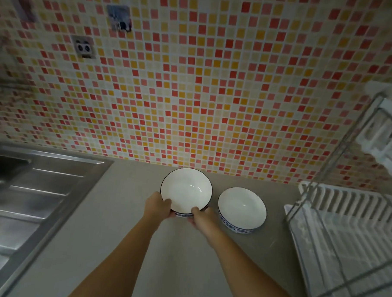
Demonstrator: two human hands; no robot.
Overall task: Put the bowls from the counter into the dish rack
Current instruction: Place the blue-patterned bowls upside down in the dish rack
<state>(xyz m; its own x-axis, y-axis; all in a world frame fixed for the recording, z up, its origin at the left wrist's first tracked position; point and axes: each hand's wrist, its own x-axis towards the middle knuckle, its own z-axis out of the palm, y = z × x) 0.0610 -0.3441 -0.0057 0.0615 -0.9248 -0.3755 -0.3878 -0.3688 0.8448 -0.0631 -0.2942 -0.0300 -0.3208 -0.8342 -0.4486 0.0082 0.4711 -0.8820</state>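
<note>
Two white bowls with dark rims and blue-patterned outsides are on the grey counter [124,223] near the tiled wall. Both hands grip the near edge of the left bowl [186,188], which is tilted slightly toward the wall. My left hand [157,206] has its thumb over the rim on the left, and my right hand [202,217] has its thumb over the rim on the right. The second bowl [242,206] sits upright just to the right, untouched. The white and metal dish rack [344,222] stands at the right end of the counter.
A stainless steel sink [31,197] with a ribbed drainboard fills the left side. The mosaic tile wall [193,92] rises right behind the bowls, with small stickers and hooks at its upper left. The rack's upper tier [384,129] overhangs at the right.
</note>
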